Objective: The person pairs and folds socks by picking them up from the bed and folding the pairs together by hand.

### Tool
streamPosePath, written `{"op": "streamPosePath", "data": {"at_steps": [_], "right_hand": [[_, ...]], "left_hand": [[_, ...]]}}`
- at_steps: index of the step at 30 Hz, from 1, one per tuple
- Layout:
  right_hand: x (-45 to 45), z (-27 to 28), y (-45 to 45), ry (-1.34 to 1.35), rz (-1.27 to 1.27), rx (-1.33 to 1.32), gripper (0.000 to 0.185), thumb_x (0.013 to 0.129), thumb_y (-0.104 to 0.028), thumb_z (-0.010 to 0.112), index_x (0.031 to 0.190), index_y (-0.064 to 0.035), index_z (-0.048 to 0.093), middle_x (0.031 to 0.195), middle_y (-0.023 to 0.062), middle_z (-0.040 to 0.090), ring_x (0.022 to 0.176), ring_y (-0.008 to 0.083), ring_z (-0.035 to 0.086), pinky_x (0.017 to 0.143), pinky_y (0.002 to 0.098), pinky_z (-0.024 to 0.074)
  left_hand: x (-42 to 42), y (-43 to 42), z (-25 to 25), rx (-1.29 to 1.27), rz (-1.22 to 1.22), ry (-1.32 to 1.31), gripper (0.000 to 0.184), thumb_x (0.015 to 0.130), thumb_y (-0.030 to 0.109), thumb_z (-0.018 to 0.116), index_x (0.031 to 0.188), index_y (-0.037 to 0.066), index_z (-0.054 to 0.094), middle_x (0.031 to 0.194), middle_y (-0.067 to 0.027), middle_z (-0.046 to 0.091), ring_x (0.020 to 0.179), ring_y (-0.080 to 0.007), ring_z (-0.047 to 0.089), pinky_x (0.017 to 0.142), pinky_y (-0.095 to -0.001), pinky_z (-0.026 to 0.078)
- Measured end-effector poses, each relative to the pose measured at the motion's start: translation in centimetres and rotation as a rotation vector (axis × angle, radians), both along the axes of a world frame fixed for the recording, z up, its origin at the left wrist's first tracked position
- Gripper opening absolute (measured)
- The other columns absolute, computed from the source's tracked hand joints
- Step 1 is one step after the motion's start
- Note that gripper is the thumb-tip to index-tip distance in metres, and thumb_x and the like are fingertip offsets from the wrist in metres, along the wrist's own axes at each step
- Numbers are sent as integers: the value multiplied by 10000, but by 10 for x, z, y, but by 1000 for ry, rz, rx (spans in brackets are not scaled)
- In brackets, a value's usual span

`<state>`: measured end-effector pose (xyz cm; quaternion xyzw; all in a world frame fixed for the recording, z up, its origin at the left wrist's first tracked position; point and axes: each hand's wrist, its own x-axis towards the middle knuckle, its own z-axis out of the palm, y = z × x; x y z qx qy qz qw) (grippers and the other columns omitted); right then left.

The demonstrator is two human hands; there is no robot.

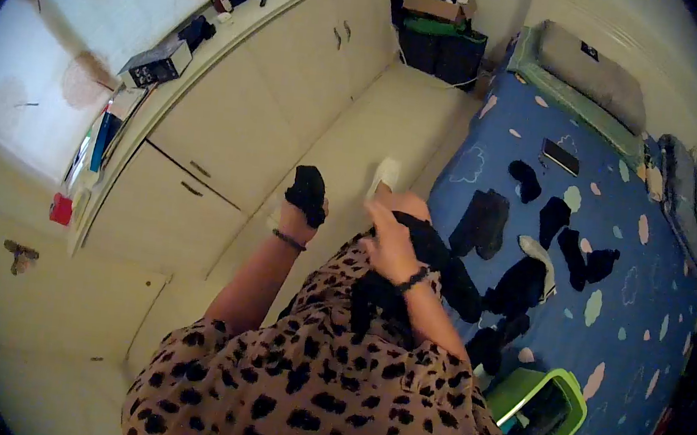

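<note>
My left hand (303,217) is raised over the floor with a bunched black sock (309,191) in it. The cloth hides most of the fingers. My right hand (392,246) is in front of my lap, a little blurred, with its fingers partly stretched and nothing visible in them. Black clothing lies across my lap beneath it. On the bed to the right, several dark socks lie scattered, among them a flat dark grey pair (481,224), a curled black sock (525,181) and a light grey sock (538,259).
A green basket (574,402) with dark cloth inside stands on the blue bed (622,323) near my right side. A phone (560,157) and a grey pillow (592,77) lie farther up. White cabinets (229,137) line the left, and a cardboard box (438,8) tops dark bins at the back.
</note>
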<state>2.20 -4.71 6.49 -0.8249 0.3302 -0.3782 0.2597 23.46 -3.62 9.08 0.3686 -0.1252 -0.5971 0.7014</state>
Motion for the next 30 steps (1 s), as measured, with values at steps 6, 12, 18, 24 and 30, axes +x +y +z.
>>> {"op": "streamPosePath", "data": {"at_steps": [6,12,18,24,30], "right_hand": [[8,65,15,-192,10,74,448,756,-54,681,1163,-51,495,1143,137,523,1027,346,533,846,377,456],[1,39,16,-486,-77,551,193,819,-10,587,1003,-7,527,922,77,554,868,150,548,759,267,442],[-2,28,24,-573,-369,226,162,811,-27,542,971,-8,520,895,193,569,840,324,573,756,370,454],[-39,17,7,-59,-77,-261,372,619,47,563,979,-33,511,873,162,516,847,354,501,882,485,313],[-29,42,32,-218,-68,-313,322,619,-21,585,937,-35,539,873,145,512,866,355,494,882,488,309]], "left_hand": [[-26,20,7,-89,88,-385,112,908,238,560,909,125,554,779,38,553,637,-68,508,523,-234,406],[-71,20,30,-115,-178,-680,185,889,21,448,1062,56,503,940,-44,582,848,-138,592,728,-264,515],[-73,-1,-26,125,-100,-522,97,879,84,513,969,57,538,813,-9,567,731,-94,534,627,-215,438],[-60,-1,-28,-7,-483,629,232,947,243,490,1029,54,596,973,-62,635,831,-169,615,738,-312,533],[-108,0,78,-431,-269,-552,339,946,231,486,1190,8,560,1145,-102,626,1066,-219,582,951,-357,463]]}}
